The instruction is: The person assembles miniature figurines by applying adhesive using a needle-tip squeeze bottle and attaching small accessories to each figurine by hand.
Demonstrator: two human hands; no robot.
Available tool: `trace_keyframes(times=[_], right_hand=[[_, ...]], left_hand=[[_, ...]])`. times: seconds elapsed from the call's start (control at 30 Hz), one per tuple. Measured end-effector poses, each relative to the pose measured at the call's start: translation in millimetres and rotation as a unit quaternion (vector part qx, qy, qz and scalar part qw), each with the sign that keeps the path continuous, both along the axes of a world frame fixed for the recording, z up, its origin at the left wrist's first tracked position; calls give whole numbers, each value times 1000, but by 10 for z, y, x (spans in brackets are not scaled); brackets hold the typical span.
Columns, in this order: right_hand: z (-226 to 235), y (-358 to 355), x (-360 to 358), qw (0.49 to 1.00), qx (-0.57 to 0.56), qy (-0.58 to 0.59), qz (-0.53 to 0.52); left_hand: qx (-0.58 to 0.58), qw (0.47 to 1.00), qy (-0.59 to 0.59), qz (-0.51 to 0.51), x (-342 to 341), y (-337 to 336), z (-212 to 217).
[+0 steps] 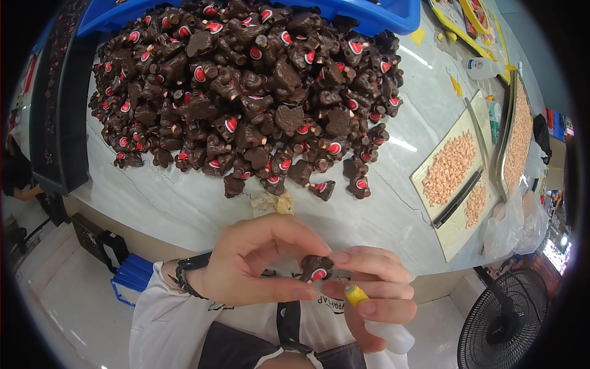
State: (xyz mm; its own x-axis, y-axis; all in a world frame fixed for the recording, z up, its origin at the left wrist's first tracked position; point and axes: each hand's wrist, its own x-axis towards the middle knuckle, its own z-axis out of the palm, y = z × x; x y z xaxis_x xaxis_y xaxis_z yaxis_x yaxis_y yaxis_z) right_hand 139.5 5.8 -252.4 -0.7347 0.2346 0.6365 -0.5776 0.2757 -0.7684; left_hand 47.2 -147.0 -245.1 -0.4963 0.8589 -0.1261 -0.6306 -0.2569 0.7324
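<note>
My left hand (255, 261) pinches a small dark brown figurine part (312, 265) between thumb and forefinger, in front of my chest at the table's near edge. A red oval with a white rim shows on the part. My right hand (384, 277) has its lower fingers wrapped round a small translucent white bottle (393, 335) with a yellow tip (354, 295), and its upper fingertips are beside the figurine part. Beyond my hands lies a big heap of similar brown figurine parts (289, 120), many with red ovals. A crumpled tan scrap (272, 204) lies between heap and left hand.
A blue bin (393, 15) stands behind the heap, a long black tray (70, 117) at the left. On the right, a pale board (456, 237) bears tiny pink pieces (452, 166) and a black tool (458, 200). A white bottle (483, 67) lies beyond; a black fan (504, 326) stands at lower right.
</note>
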Motion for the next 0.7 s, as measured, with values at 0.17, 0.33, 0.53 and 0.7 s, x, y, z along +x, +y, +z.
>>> trace_keyframes(times=[0.17,0.33,0.53,0.7], right_hand=[[-13,0,6,999,-24,20,13],[-5,57,31,1000,1,5,29],[67,174,300,987,26,48,-149],[82,898,518,835,300,-209,-410]], left_hand=[[18,998,-54,14,29,-9,-10],[18,998,-58,17,41,-4,-8],[8,999,8,37,38,-92,95],[-34,996,57,61,41,-176,-15]])
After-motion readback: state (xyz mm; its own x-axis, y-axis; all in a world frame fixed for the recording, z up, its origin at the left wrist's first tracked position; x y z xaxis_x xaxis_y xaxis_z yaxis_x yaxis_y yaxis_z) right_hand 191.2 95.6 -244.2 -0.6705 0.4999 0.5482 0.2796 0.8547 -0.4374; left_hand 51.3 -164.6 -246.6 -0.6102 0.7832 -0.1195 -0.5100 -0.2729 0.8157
